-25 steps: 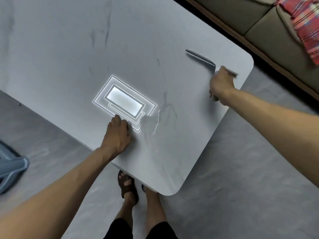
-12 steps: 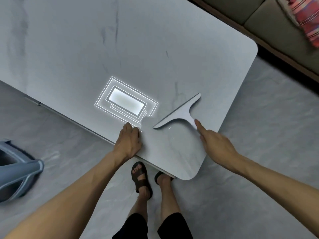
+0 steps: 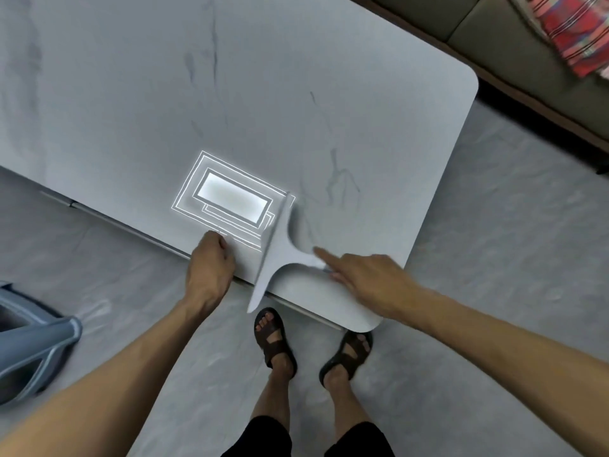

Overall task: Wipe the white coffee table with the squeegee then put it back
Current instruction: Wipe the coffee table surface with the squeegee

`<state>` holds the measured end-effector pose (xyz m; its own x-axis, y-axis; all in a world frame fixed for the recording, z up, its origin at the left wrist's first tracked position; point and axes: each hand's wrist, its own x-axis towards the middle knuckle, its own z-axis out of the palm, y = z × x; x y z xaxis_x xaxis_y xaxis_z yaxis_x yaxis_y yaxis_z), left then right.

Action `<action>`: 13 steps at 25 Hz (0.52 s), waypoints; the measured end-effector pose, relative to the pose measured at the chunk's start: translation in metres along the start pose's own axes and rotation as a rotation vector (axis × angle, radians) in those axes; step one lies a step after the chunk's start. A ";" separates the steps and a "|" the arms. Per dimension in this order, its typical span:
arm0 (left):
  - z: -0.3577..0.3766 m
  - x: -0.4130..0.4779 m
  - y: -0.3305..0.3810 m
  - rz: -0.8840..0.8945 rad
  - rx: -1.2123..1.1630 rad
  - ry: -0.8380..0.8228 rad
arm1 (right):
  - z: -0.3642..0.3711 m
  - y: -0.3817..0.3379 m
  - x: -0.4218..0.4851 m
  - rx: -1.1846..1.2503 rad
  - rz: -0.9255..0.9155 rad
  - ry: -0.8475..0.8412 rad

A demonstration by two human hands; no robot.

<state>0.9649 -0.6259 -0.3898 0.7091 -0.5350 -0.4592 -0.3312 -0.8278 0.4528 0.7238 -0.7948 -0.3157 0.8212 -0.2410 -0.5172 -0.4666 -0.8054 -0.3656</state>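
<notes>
A white T-shaped squeegee (image 3: 275, 253) lies across the near edge of the white marble-look coffee table (image 3: 379, 133). Its blade runs from beside a bright lamp reflection down past the table's edge, so its lower end hangs over the floor. My right hand (image 3: 369, 278) grips the squeegee's handle, with the forefinger stretched along it. My left hand (image 3: 209, 267) rests at the table's near edge, just left of the blade, fingers curled, holding nothing.
My two sandalled feet (image 3: 273, 338) stand on the grey floor below the table's near corner. A blue-grey plastic object (image 3: 33, 351) sits on the floor at the left. A sofa (image 3: 527, 37) with a red plaid cloth (image 3: 573, 28) is at the upper right.
My right hand drew the squeegee from the far right corner across the table to the near edge and turned the blade, whose end now overhangs the edge. My left hand stayed in place.
</notes>
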 end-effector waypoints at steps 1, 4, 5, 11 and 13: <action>-0.002 0.002 -0.007 -0.016 0.004 0.010 | 0.010 -0.016 0.016 -0.045 -0.087 0.011; -0.001 0.002 -0.018 -0.007 0.014 -0.002 | 0.036 -0.038 0.044 -0.110 -0.201 0.040; 0.001 0.000 -0.018 0.016 0.025 -0.011 | 0.041 -0.034 0.046 -0.125 -0.195 0.044; 0.032 -0.029 0.019 0.215 0.254 -0.119 | 0.032 0.046 -0.010 -0.099 -0.012 0.016; 0.045 -0.038 0.037 0.239 0.314 -0.152 | 0.028 0.080 -0.041 -0.093 0.066 -0.002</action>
<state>0.8977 -0.6435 -0.3903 0.4975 -0.7174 -0.4877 -0.6653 -0.6763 0.3163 0.6436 -0.8343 -0.3450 0.7890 -0.2939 -0.5396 -0.4870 -0.8346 -0.2575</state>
